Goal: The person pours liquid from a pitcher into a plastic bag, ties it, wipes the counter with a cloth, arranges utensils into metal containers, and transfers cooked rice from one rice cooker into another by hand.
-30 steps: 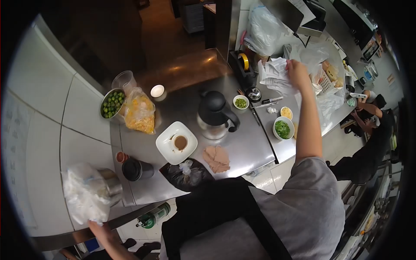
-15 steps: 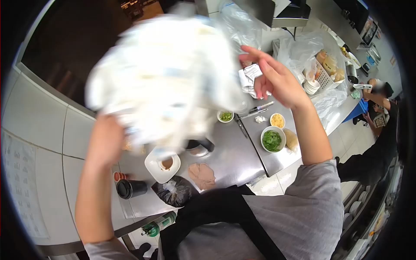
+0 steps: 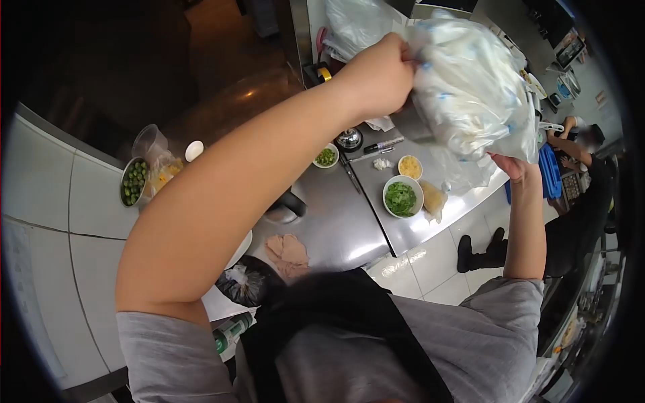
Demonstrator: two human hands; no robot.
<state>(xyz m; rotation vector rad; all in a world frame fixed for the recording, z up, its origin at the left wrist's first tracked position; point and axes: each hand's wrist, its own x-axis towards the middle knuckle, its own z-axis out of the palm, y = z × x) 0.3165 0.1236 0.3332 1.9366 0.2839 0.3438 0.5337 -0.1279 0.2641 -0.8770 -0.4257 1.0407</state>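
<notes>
White and crumpled, a bag (image 3: 470, 87) bulges from the left hand (image 3: 384, 77), which clenches its edge above the steel counter (image 3: 342, 225). The right hand (image 3: 513, 168) meets its near side, fingers partly hidden, grip impossible to tell. On the tiled floor (image 3: 430, 265) stands 1 co-worker (image 3: 581, 215). 0.5 seconds ago, the bag hung farther left.

Glare on steel counter (image 3: 336, 232) – v. dark top L; fisheye bend w/ black corners; bag (image 3: 467, 87) sl. blurred
</notes>
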